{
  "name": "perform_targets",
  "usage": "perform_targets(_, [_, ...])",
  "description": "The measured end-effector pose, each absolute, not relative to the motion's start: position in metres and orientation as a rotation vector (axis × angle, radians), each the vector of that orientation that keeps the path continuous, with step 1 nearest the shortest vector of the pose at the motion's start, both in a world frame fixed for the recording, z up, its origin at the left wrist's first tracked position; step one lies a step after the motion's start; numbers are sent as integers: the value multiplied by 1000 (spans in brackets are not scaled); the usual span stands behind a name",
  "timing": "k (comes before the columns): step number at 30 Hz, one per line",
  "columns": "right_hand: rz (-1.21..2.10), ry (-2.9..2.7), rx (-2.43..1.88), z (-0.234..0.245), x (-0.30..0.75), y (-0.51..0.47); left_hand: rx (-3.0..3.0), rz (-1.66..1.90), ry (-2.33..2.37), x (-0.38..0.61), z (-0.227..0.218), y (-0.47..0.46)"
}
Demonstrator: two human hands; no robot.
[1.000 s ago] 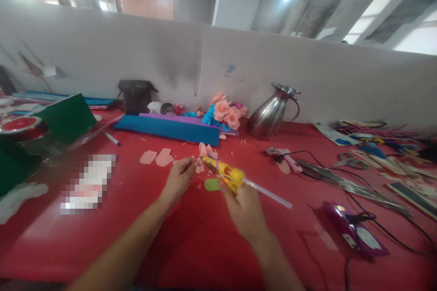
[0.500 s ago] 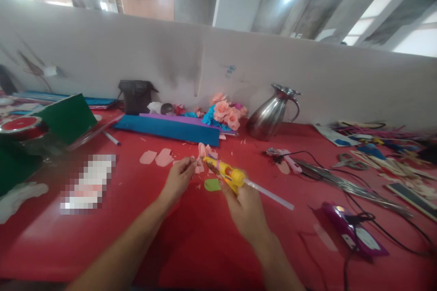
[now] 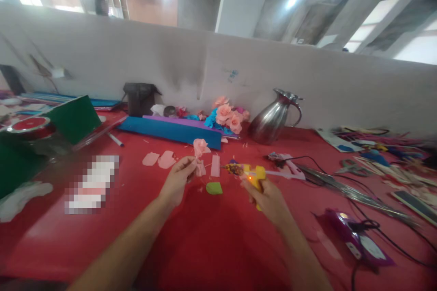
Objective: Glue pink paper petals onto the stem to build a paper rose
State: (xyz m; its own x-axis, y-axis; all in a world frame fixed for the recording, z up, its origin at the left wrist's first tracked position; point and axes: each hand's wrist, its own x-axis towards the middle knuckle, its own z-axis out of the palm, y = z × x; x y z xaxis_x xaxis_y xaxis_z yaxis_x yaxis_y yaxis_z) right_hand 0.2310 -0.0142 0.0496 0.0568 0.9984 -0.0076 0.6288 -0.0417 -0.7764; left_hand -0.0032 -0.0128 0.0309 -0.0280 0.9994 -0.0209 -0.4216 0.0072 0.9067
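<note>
One hot-glue gun point(image 3: 251, 172) is shifting rightward, right hand point(image 3: 269, 198) curled around it. Left hand point(image 3: 177, 179) is pinching a pink paper flower point(image 3: 200, 147).

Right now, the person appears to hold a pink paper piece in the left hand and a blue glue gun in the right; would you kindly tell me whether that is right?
Not quite: the head view shows that the glue gun in the right hand is yellow. The left hand does hold a pink paper piece.
</note>
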Motion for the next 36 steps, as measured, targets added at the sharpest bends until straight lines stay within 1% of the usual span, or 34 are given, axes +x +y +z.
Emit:
perform_targets(2, [864, -1553, -1872, 45, 248, 2, 767, 1409, 838, -4, 31, -12])
perform_targets(4, [787, -1625, -2064, 40, 263, 16, 635, 1428, 815, -5, 30, -11])
perform_targets(7, [325, -1813, -2211, 35, 278, 26, 479, 1445, 782, -7, 27, -8])
perform_targets(9, [-3, -1859, -2111, 35, 276, 23, 432, 1440, 747, -8, 26, -6])
perform_targets(11, [-134, -1862, -1901, 39, 258, 15, 398, 1432, 733, -7, 25, -6])
perform_targets(12, [-60, -1868, -1775, 42, 243, 9, 386, 1428, 734, -7, 25, -6])
perform_targets(13, [126, -1899, -1638, 45, 226, 5, 380, 1423, 738, -6, 25, -6])
perform_targets(15, [628, -1906, -1389, 50, 187, -3, 388, 1421, 742, -5, 24, -6])
perform_targets(17, [1117, -1773, -1184, 51, 151, -5, 436, 1411, 714, -4, 24, -6])
perform_targets(18, [1270, -1687, -1106, 50, 137, -4, 473, 1397, 685, -3, 24, -6])
perform_targets(19, [1342, -1601, -1048, 48, 126, -3, 515, 1374, 651, -3, 24, -6])
perform_targets(22, [1419, -1471, -959, 38, 114, 2, 624, 1294, 587, -1, 26, -7])
perform_targets(25, [1449, -1407, -931, 31, 119, 1, 671, 1248, 627, -1, 29, -10])
perform_targets(30, [1428, -1363, -945, 28, 126, -5, 718, 1380, 851, -7, 31, -10])
perform_targets(36, [1456, -1362, -954, 26, 124, -8, 663, 1453, 893, -13, 31, -8])
